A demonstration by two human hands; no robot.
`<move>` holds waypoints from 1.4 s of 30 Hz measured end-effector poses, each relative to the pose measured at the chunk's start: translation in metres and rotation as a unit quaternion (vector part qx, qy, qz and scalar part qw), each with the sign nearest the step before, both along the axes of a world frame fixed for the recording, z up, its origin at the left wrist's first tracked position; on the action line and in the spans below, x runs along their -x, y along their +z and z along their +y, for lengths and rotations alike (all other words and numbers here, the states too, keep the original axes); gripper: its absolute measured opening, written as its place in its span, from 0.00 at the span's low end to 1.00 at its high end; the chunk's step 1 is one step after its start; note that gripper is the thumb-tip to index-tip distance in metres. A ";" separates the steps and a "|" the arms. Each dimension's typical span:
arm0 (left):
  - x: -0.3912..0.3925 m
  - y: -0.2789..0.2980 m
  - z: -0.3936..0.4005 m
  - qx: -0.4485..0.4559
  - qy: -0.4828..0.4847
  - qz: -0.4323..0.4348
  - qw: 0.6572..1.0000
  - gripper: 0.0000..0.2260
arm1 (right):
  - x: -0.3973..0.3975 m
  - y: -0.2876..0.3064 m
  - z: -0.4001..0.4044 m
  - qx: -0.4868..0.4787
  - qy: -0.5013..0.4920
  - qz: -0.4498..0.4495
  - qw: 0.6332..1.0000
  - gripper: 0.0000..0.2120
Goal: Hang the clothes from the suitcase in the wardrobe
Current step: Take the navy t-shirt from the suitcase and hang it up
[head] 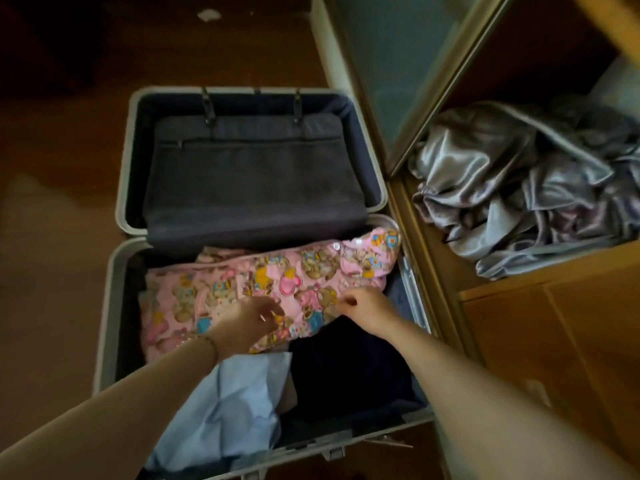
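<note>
Two hands: both reach into the open suitcase (pixel 107 306) on the wooden floor (pixel 52 220).
Left hand (pixel 247 318): fingers loosely spread, resting on the pink bear-print garment (pixel 277 275); grip released.
Right hand (pixel 367 306): fingers curled, pinching the pink garment's near edge; grip grasping the cloth.
Suitcase contents: pink garment lies across the near half, over a light blue garment (pixel 225 410) and dark clothing (pixel 346 362).
Wardrobe (pixel 519 306): just right of the suitcase, door open, crumpled grey satin fabric (pixel 519 188) on its shelf.
</note>
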State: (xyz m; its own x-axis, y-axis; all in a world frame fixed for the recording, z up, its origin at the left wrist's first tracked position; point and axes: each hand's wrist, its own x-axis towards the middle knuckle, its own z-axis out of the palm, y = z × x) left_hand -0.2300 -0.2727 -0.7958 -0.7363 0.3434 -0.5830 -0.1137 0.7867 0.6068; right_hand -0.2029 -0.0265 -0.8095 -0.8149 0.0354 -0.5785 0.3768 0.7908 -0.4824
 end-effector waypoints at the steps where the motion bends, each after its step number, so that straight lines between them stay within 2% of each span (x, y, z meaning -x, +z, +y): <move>1: -0.005 -0.015 0.005 0.026 -0.084 0.029 0.996 0.08 | -0.005 -0.020 0.006 -0.004 0.023 -0.019 1.000 0.09; 4: -0.020 -0.063 0.018 0.058 -0.290 0.099 0.950 0.10 | -0.015 -0.067 0.021 -0.024 0.084 -0.049 0.995 0.08; 8: -0.021 -0.106 0.035 0.054 -0.431 0.159 0.887 0.16 | -0.009 -0.096 0.036 -0.059 0.132 -0.029 0.989 0.11; 10: -0.017 -0.121 0.045 0.074 -0.460 0.186 0.865 0.21 | -0.002 -0.108 0.042 -0.071 0.154 -0.035 0.985 0.15; 14: -0.009 -0.137 0.062 0.119 -0.469 0.210 0.850 0.32 | 0.003 -0.130 0.045 -0.136 0.263 -0.066 0.953 0.29; 16: -0.009 -0.139 0.069 0.136 -0.477 0.210 0.843 0.30 | 0.000 -0.140 0.042 -0.160 0.281 -0.056 0.945 0.32; 19: -0.007 -0.138 0.077 0.142 -0.477 0.193 0.846 0.25 | -0.003 -0.147 0.041 -0.164 0.290 -0.031 0.942 0.28; 22: -0.001 -0.134 0.079 0.121 -0.436 0.164 0.876 0.14 | -0.003 -0.138 0.045 -0.136 0.269 -0.034 0.953 0.23; 26: 0.014 -0.118 0.068 0.065 -0.365 0.168 0.913 0.09 | 0.010 -0.112 0.053 -0.075 0.205 -0.018 0.976 0.22; 27: 0.022 -0.113 0.065 0.042 -0.332 0.173 0.926 0.08 | 0.017 -0.104 0.054 -0.062 0.184 -0.003 0.981 0.22; 31: 0.067 -0.086 0.045 -0.039 -0.159 0.208 0.964 0.05 | 0.053 -0.065 0.046 0.009 0.099 0.076 0.992 0.10; 34: 0.099 -0.058 0.029 -0.093 -0.031 0.251 0.963 0.07 | 0.080 -0.041 0.028 0.065 0.054 0.156 0.984 0.09; 36: 0.116 -0.039 0.019 -0.118 0.017 0.264 0.957 0.05 | 0.095 -0.029 0.016 0.092 0.022 0.194 0.976 0.09; 40: 0.142 -0.006 0.000 -0.160 0.099 0.309 0.932 0.06 | 0.118 0.000 -0.012 0.214 -0.035 0.204 0.955 0.06; 42: 0.150 0.002 -0.007 -0.139 0.125 0.329 0.926 0.05 | 0.119 0.001 -0.024 0.217 -0.032 0.186 0.958 0.06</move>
State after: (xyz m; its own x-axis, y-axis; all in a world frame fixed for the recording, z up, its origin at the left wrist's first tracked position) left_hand -0.3797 -0.2800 -0.7938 -0.9775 0.1832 0.1048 0.1945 0.5886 0.7847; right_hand -0.3223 -0.0508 -0.8086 -0.9717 -0.0860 -0.2201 0.1560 0.4660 -0.8709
